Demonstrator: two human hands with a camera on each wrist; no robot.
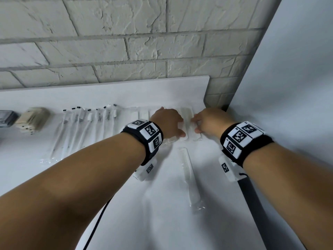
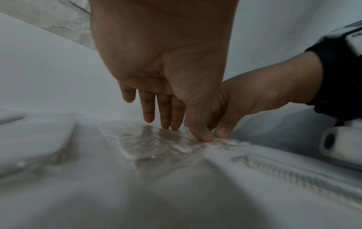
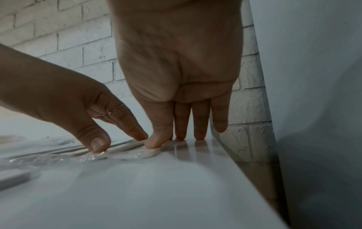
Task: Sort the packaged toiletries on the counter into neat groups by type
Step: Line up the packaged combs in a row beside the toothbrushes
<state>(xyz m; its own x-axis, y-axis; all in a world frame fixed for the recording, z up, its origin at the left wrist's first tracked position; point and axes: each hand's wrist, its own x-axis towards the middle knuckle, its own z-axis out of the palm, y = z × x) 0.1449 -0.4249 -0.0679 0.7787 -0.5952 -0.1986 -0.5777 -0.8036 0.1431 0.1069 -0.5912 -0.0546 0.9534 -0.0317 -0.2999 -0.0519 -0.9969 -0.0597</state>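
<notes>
On the white counter [image 1: 162,213], a row of white combs in clear wrappers [image 1: 186,121] lies at the far right, partly hidden under my hands. My left hand [image 1: 173,123] presses straight fingers and thumb on a crinkled wrapper [image 2: 156,144]. My right hand [image 1: 201,123] sits just right of it, fingertips [image 3: 181,136] and thumb down on the same wrappers [image 3: 127,153]. Neither hand curls round anything. One more wrapped comb [image 1: 187,172] lies alone nearer to me, between my wrists, and its teeth [image 2: 293,173] show in the left wrist view.
Wrapped toothbrushes [image 1: 86,127] lie in a row left of the combs. Beige packets [image 1: 31,120] and a dark item [image 1: 5,118] sit at the far left. A brick wall [image 1: 126,51] backs the counter; a white wall [image 1: 297,87] closes the right side. A black cable [image 1: 100,219] hangs below.
</notes>
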